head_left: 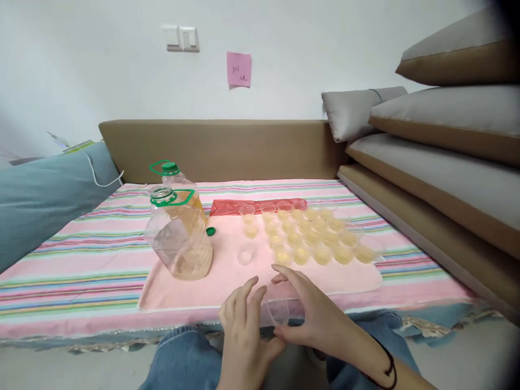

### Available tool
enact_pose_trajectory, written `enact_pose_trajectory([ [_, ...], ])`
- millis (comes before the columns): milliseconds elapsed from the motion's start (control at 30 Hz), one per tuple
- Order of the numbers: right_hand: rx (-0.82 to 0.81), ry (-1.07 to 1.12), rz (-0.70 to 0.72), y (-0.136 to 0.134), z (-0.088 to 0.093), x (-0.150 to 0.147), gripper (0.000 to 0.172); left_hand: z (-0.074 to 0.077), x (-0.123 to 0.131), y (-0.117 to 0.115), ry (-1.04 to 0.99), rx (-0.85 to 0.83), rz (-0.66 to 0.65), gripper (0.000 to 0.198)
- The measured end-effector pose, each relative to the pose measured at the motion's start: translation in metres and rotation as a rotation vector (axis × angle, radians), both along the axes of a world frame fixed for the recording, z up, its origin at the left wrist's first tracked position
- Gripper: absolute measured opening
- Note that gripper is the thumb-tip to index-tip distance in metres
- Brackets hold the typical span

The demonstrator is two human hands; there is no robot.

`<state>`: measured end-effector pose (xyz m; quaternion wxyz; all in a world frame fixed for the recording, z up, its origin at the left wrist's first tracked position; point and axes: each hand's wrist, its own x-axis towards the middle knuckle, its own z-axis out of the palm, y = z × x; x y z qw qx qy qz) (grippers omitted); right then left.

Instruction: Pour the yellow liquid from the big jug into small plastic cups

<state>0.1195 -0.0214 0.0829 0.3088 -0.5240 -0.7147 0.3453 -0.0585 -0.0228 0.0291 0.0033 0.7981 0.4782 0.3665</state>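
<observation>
A clear plastic cup is between my two hands, tilted above the near edge of the bed. My right hand curves around its right side, thumb below and fingers above. My left hand is bent around the left side, its fingertips and thumb at the cup; the see-through plastic makes the exact contact hard to make out. Just beyond, an empty-looking clear cup stands alone on the pink cloth. Rows of cups with pale yellow liquid are close together to its right.
An uncapped large bottle with some liquid stands left, before another green-capped bottle. A loose green cap lies beside them. Red plastic lies behind the cups. Stacked cushions line the right side.
</observation>
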Motion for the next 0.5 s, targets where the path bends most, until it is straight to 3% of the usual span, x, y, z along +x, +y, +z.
enact_pose_trajectory([
  [100,0.084,-0.023,-0.069,-0.007,0.005,0.019,0.087,0.006,0.013,-0.001,0.027,0.052,-0.007,0.075],
  [200,0.223,-0.057,-0.240,-0.010,0.020,0.068,0.080,0.013,0.022,0.001,0.048,0.131,0.011,0.090],
  [367,0.473,-0.261,-0.645,-0.011,0.048,0.212,0.086,0.014,0.029,0.008,0.043,0.179,0.000,0.067],
  [500,0.229,-0.593,-0.801,0.009,0.037,0.314,0.090,-0.001,0.028,0.015,0.014,0.125,0.013,0.053],
])
